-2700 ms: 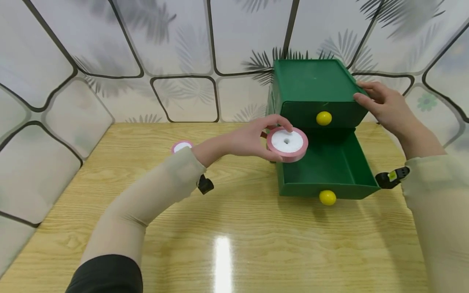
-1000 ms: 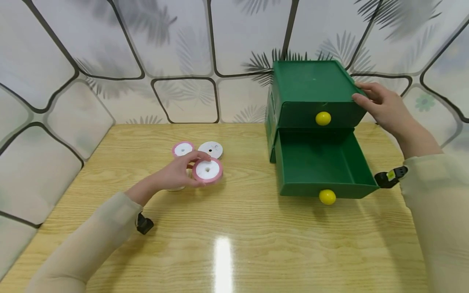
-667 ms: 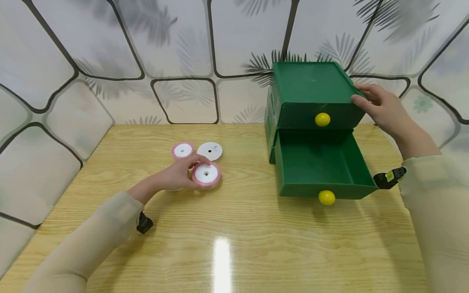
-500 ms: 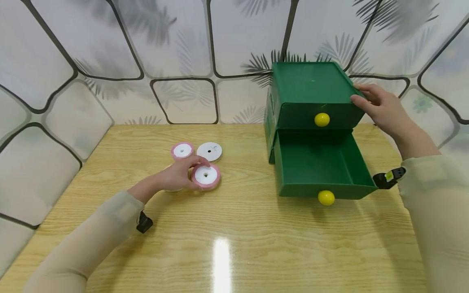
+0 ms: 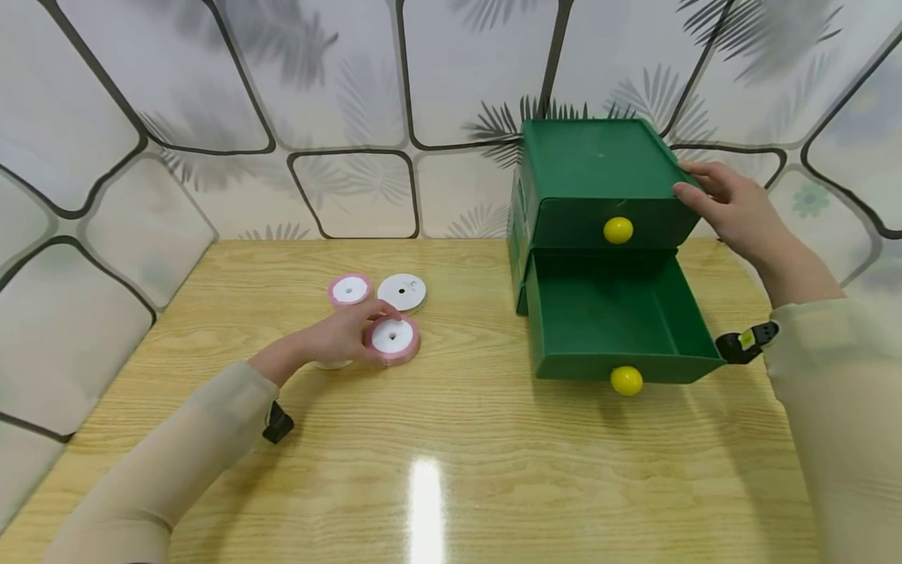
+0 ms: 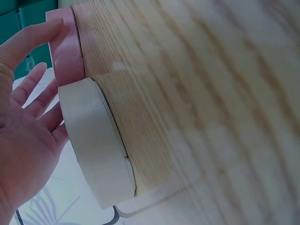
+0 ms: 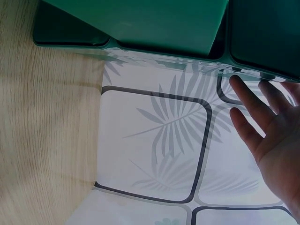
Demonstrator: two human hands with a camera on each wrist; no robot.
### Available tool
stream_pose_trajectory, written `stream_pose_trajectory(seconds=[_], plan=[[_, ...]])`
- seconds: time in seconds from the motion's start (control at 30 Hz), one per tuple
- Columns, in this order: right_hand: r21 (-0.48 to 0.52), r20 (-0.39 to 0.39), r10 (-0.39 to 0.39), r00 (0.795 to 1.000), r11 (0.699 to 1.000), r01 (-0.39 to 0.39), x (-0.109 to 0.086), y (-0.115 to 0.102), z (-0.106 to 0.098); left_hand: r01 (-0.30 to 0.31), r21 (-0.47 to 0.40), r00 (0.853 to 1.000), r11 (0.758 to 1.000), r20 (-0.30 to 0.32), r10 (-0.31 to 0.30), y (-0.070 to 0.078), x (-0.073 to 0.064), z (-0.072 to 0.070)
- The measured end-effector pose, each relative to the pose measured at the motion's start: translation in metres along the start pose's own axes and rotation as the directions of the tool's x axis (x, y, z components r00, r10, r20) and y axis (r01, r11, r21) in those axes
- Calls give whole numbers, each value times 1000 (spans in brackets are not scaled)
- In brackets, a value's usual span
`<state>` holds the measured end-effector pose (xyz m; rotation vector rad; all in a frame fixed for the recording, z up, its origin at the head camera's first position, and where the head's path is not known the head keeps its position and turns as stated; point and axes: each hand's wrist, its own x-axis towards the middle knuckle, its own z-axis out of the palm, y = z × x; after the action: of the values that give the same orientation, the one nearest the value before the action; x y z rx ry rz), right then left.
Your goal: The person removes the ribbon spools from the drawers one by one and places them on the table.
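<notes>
My left hand (image 5: 341, 335) holds a pink ribbon spool (image 5: 392, 335) with white faces, thumb and fingers around its rim, down on the wooden table. In the left wrist view, the thumb presses the pink ribbon (image 6: 69, 44), and a cream ribbon spool (image 6: 93, 140) sits right beside it under the palm. Behind them lie a second pink spool (image 5: 349, 290) and a white spool (image 5: 402, 291). My right hand (image 5: 740, 210) rests its fingertips against the top right edge of a green drawer box (image 5: 602, 160). In the right wrist view, the fingers of that hand (image 7: 272, 136) are extended along the box's side.
The box's lower drawer (image 5: 620, 313) is pulled out toward me, with a yellow knob (image 5: 626, 381) on its front. Above it, the upper drawer (image 5: 578, 223) is closed. A patterned wall covering (image 5: 352, 102) stands behind the table (image 5: 479, 454).
My left hand has carried the pink spool from over the drawer leftward and lowered it onto the table in front of the other spools. The right hand stays at the box.
</notes>
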<state>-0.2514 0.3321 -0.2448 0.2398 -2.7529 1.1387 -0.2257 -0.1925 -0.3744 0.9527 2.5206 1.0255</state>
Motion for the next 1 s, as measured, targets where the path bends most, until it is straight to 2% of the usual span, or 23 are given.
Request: stream_pose_trajectory(seconds=[0.23, 0.37, 0.53, 0.7, 0.9, 1.0], plan=[[5, -1, 0, 1000, 1000, 0, -1, -2, 0, 11, 10, 1000, 1000, -6, -11, 2, 0, -1], [9, 0, -2, 1000, 1000, 2, -1, -3, 1, 36, 13, 999, 999, -27, -36, 10, -3, -6], [8, -3, 0, 1000, 1000, 0, -1, -3, -1, -5, -25, 998, 1000, -63, 3, 25, -4, -6], [8, -3, 7, 1000, 1000, -7, -1, -2, -1, -69, -139, 996, 988, -65, 60, 43, 0, 8], [2, -3, 7, 1000, 1000, -7, 0, -2, 0, -144, -186, 989, 972, -57, 135, 72, 6, 32], [0, 0, 12, 1000, 1000, -12, 0, -1, 0, -168, -228, 986, 959, -24, 167, 89, 7, 42]])
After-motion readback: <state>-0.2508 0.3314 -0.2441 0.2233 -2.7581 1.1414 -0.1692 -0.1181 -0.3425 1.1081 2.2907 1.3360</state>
